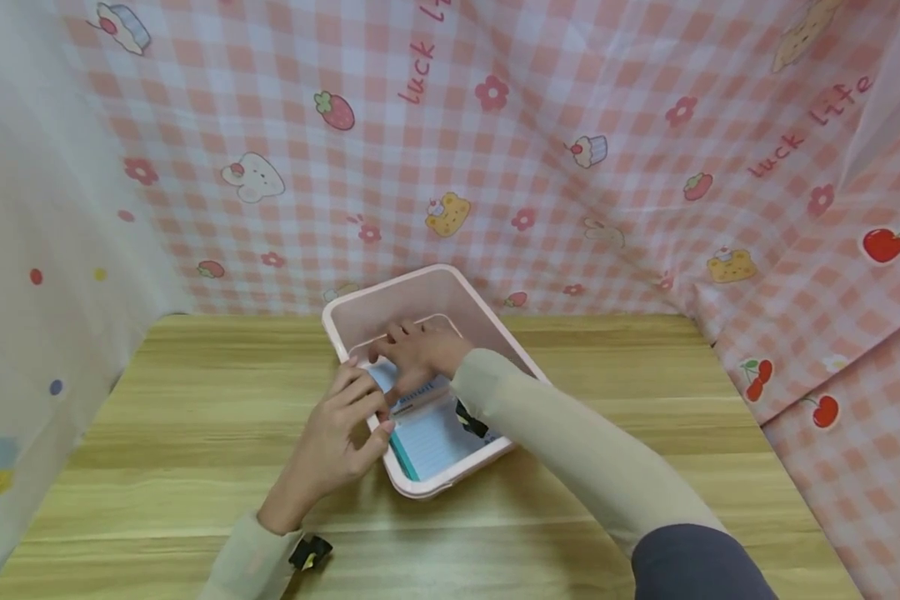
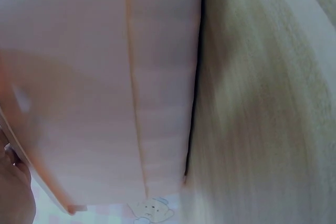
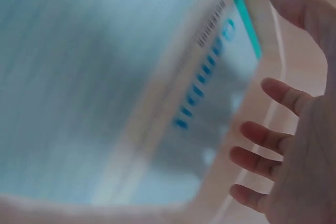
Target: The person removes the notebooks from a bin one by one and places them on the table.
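A pale pink plastic bin stands tilted in angle on the wooden table. My left hand holds its left rim, with fingers over the edge; in the left wrist view, the bin's outer wall fills much of the picture. Inside the bin lies a light blue notebook with a teal edge and blue lettering. Over its far end reaches my right hand, fingers spread. The right wrist view has that hand with nothing in it, beside the notebook's lettered end.
The wooden table extends on both sides of the bin. Behind it hangs a pink checked cloth, and a pale curtain is on the left. Small black devices sit at both wrists.
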Tool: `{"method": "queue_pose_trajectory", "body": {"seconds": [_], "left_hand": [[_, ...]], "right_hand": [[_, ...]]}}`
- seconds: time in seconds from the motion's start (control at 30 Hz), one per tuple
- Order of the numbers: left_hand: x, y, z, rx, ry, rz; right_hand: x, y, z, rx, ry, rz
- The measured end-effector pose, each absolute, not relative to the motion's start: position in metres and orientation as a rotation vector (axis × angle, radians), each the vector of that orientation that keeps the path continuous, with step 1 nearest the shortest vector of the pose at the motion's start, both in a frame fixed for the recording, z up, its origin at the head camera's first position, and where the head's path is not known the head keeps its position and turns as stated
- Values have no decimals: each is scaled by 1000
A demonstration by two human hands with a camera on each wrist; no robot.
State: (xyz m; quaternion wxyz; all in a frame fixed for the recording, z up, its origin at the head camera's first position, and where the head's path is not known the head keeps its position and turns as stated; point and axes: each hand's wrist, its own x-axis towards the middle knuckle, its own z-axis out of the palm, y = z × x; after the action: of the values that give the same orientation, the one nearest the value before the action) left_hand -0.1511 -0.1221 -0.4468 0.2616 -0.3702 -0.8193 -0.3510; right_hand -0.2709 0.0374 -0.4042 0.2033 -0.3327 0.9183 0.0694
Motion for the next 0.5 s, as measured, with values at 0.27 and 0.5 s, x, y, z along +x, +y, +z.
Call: {"method": "queue_pose_trajectory", "body": {"seconds": [0.27, 0.5], "left_hand": [[-151, -119, -447, -990, -2180, -961], [-152, -120, -448, -990, -2182, -971]], "right_hand": [[-272, 38, -415, -966, 2536, 189], [-274, 40, -417, -970, 2526, 119]]}}
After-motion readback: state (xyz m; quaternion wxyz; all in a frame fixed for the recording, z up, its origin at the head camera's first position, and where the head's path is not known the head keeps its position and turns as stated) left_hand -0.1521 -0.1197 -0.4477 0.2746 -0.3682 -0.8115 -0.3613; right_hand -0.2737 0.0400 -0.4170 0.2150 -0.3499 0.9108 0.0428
